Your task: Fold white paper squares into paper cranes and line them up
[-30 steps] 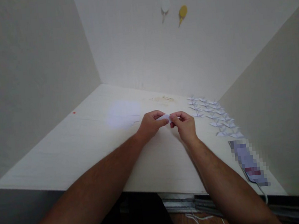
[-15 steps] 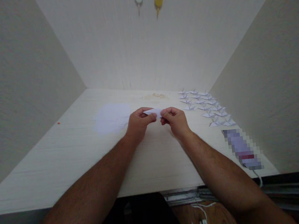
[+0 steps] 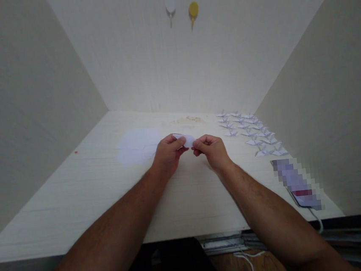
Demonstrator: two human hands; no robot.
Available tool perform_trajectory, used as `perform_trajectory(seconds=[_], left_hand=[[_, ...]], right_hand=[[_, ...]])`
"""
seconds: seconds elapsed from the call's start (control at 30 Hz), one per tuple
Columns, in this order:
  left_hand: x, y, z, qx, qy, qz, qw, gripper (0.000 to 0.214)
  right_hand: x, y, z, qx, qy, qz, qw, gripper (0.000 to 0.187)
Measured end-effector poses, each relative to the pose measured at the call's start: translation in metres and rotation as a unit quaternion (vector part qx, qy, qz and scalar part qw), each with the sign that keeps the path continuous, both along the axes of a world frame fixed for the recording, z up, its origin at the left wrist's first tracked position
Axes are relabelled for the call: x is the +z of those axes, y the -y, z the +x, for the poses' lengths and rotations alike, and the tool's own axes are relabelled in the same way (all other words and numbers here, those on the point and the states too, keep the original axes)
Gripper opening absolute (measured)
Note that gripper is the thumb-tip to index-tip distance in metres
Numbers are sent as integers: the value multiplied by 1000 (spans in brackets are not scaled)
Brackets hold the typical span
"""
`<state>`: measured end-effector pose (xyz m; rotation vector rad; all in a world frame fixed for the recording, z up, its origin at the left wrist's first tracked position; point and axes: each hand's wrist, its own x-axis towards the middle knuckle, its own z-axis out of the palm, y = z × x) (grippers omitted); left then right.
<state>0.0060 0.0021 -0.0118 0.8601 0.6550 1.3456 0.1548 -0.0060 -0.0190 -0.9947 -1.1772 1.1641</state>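
Note:
Over the middle of the pale wooden table [image 3: 78,196], both of my hands pinch a small folded piece of white paper [image 3: 188,140]. My left hand [image 3: 168,153] grips its left end between thumb and fingers. My right hand [image 3: 211,149] is closed on its right end. Most of the paper is hidden by my fingers. A stack of flat white paper sheets [image 3: 138,147] lies on the table just left of my left hand.
Several small folded paper cranes [image 3: 250,132] stand in rows at the right back of the table. A phone with a cable [image 3: 296,184] lies near the right front corner. Walls close in the table on three sides; two hooks [image 3: 181,7] hang on the back wall.
The view swung left and settled. My hands stayed together on the paper, and its visible part has shrunk between my fingers.

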Motion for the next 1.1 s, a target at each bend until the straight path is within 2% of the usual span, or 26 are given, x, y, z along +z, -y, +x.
perform_trajectory(seconds=[0.27, 0.5, 0.67, 0.77, 0.83, 0.93, 1.1], left_hand=[[1, -3, -6, -11, 18, -9, 1000, 24], [0, -5, -8, -1, 18, -3, 1000, 24], [0, -6, -8, 30, -47, 57, 997, 18], [0, -4, -8, 49, -107, 82, 990, 19], [0, -2, -7, 68, -171, 92, 979, 22], [1, 0, -6, 87, -245, 120, 958, 28], [0, 3, -4, 111, -278, 191, 935, 14]], right_hand=[[-1, -2, 3, 32, -13, 2, 999, 23], [4, -1, 5, -7, 12, 15, 1000, 21], [5, -3, 5, -53, 18, 42, 998, 19], [3, -4, 5, -68, -17, 27, 997, 31], [3, -5, 5, -75, -44, 9, 996, 39], [3, -6, 5, -75, -66, -14, 995, 43], [6, -6, 5, -82, -82, -25, 993, 50]])
